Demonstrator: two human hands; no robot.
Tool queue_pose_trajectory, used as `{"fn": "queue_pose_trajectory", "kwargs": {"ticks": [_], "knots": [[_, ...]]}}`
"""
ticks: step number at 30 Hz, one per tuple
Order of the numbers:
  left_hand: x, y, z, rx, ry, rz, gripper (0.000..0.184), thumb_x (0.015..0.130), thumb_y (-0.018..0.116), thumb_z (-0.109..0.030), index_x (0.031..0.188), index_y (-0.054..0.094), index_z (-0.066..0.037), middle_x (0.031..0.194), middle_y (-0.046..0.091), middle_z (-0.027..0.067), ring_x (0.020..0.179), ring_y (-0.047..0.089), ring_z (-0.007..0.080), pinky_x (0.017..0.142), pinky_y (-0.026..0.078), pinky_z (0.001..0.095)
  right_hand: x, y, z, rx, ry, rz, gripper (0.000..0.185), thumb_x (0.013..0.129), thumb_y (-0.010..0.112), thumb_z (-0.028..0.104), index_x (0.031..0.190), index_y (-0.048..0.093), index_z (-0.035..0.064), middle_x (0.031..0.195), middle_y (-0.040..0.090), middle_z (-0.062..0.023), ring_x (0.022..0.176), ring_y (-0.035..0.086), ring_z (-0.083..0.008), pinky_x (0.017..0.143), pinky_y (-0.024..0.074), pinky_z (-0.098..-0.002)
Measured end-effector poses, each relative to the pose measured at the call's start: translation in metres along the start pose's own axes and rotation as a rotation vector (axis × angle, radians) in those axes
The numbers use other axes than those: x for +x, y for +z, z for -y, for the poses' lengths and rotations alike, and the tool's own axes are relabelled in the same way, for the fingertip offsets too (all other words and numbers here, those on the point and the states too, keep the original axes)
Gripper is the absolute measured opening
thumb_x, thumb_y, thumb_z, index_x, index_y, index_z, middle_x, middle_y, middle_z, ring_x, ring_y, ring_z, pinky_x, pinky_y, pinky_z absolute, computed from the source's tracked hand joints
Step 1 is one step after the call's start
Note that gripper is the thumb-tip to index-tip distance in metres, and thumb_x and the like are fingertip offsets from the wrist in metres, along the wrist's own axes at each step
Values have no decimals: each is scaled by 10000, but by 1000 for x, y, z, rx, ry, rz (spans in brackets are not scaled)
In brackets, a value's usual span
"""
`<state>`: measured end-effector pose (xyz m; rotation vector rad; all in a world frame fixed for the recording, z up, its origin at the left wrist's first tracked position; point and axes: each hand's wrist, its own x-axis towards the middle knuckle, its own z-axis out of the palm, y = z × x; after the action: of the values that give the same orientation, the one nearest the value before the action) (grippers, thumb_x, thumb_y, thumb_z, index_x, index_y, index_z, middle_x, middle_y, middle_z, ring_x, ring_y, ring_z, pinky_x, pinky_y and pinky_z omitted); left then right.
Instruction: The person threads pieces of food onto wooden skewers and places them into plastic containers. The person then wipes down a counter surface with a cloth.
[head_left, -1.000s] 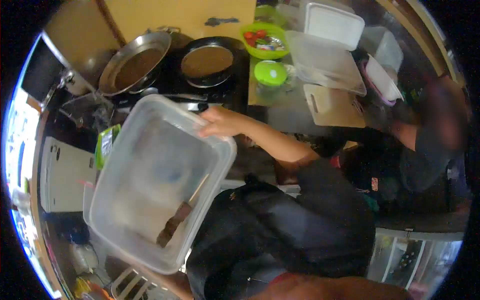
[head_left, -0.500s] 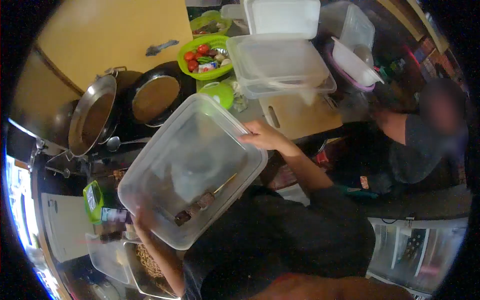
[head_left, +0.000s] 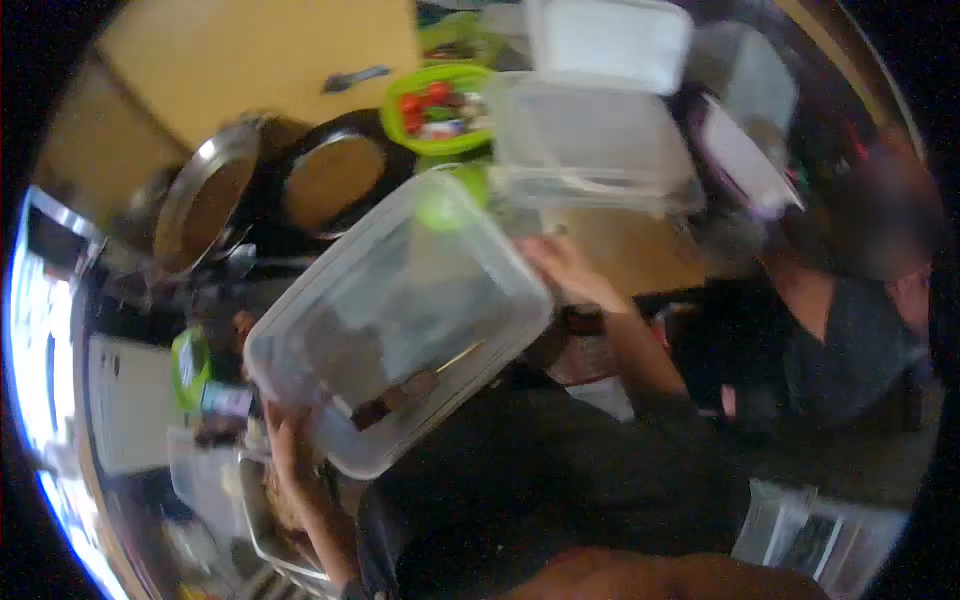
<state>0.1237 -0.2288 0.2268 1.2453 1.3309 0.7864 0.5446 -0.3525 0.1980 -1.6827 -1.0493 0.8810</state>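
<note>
A clear plastic container [head_left: 450,270] is held tilted in front of me, its inside facing me. Near its lower edge lies a meat skewer [head_left: 405,395] with dark pieces on a thin stick. My right hand [head_left: 565,265] is closed on the container's right side. At the lower left, my left hand [head_left: 290,425] grips the other end; its fingers are partly hidden and blurred.
Two pans [head_left: 210,205] [head_left: 335,180] with brown contents stand at the upper left. A green basket [head_left: 395,110] of vegetables, a clear lidded tub [head_left: 600,125] and a cutting board [head_left: 640,245] are behind the container. Another person [head_left: 840,330] is at the right.
The view has shifted and blurred, so the background sits further right. Both hands still hold the container, and the skewer stays inside it.
</note>
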Motion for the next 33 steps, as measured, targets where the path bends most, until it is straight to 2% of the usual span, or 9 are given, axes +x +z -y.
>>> {"fn": "queue_pose_trajectory", "kwargs": {"ticks": [3, 4, 6, 9, 14, 18, 20, 26, 33], "knots": [[2, -19, 17, 26, -276, -95, 542, 663, 569, -59, 1184, 432, 3, 1024, 552, 121, 925, 519, 202, 779, 430, 306, -5, -21, 23, -797, -243, -383, 344, 777, 594, 146, 1081, 541, -5, 1059, 549, -199, 955, 540, -330, 785, 452, -380], [-4, -15, 9, 9, -34, -71, 533, 672, 590, -65, 1177, 439, 12, 1008, 550, 99, 892, 515, 189, 770, 429, 314, 5, -39, -3, -982, -360, -448, 392, 744, 601, 117, 1110, 518, 3, 1075, 531, -209, 998, 504, -351, 845, 414, -392], [6, -24, 9, 164, 8, 122, 836, 697, 635, -61, 1375, 148, -7, 1227, 451, 127, 1077, 445, 203, 882, 387, 312, 26, -75, -49, -1370, -479, -570, 522, 720, 612, 122, 1216, 459, 60, 1109, 494, -207, 1054, 458, -360, 898, 385, -401], [20, -22, 25, -109, 323, 203, 1012, 646, 641, 6, 1385, -50, -28, 1458, -3, 133, 1325, 56, 170, 1056, 122, 284, 34, -103, -45, -1235, -319, -356, 409, 735, 583, 80, 1136, 509, 43, 1126, 496, -209, 1046, 449, -394, 905, 373, -432], [31, -26, 48, -153, 307, 211, 1040, 619, 626, 27, 1380, -80, -33, 1458, -45, 128, 1329, 11, 167, 1061, 105, 284, 48, -163, -43, -1407, -417, -708, 389, 674, 658, 93, 1041, 547, 24, 1077, 526, -198, 1037, 450, -392, 905, 372, -431], [-9, -20, -3, 82, -29, 52, 763, 658, 623, -36, 1315, 237, 10, 1299, 338, 148, 1175, 345, 216, 938, 332, 317, 66, -191, -27, -1362, -803, -817, 369, 689, 598, 65, 1052, 546, 25, 1012, 522, -189, 981, 462, -374, 865, 359, -458], [-5, -23, 21, -36, 37, -19, 430, 689, 616, -86, 1081, 477, 22, 923, 566, 92, 832, 529, 189, 727, 443, 315, 63, -202, -3, -1368, -852, -886, 390, 685, 580, 43, 1072, 535, 16, 1025, 520, -183, 992, 459, -368, 884, 337, -481], [1, -21, 16, 24, 20, 18, 712, 654, 564, -39, 1314, 297, -50, 1188, 454, 124, 1057, 455, 237, 898, 365, 331, 20, -184, 96, -1227, -588, -822, 461, 675, 550, -17, 1094, 557, 175, 1044, 536, -154, 1001, 476, -337, 877, 387, -432], [5, -18, 9, 18, 37, 82, 789, 661, 594, -61, 1364, 235, -65, 1287, 390, 139, 1133, 410, 272, 935, 343, 354, -3, -192, 131, -967, -684, -736, 428, 741, 594, 64, 1160, 520, 109, 1111, 544, -142, 1030, 500, -330, 903, 390, -414]]}}
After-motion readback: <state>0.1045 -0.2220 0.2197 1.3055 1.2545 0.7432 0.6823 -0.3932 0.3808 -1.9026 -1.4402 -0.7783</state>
